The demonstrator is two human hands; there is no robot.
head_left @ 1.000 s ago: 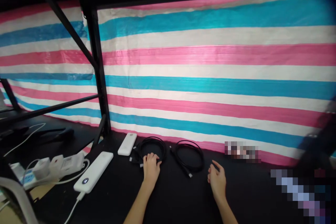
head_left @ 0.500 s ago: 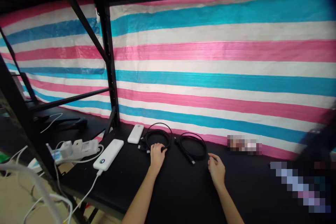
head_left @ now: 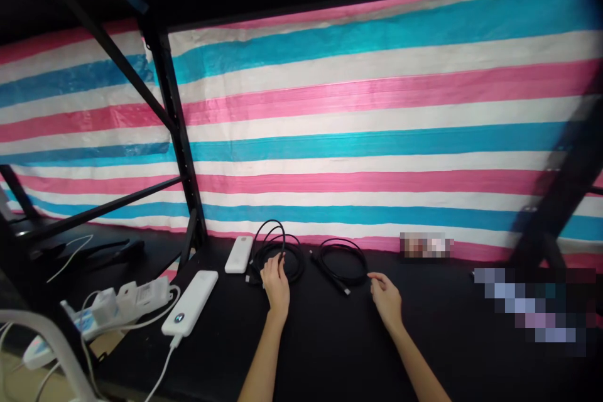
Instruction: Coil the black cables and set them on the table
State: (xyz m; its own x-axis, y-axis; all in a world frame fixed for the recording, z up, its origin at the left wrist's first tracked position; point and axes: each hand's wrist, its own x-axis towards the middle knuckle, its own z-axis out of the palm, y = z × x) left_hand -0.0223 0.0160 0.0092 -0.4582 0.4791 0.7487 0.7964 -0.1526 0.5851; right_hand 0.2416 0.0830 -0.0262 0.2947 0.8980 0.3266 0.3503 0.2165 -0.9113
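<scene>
A loop of the left black cable [head_left: 300,264] is gripped between the thumb and fingers of the left hand [head_left: 277,286], and the rest of its coil is laid on the black desk [head_left: 330,352] around the fingertips. The right hand [head_left: 388,303] is held half curled at the near right edge of the right black cable [head_left: 362,251]; whether that coil is pinched or only neared cannot be told. Beyond the left hand, to its left, a small white power bank [head_left: 239,254] is placed; farther left, a larger one [head_left: 192,301] is plugged into a white cord [head_left: 162,372].
</scene>
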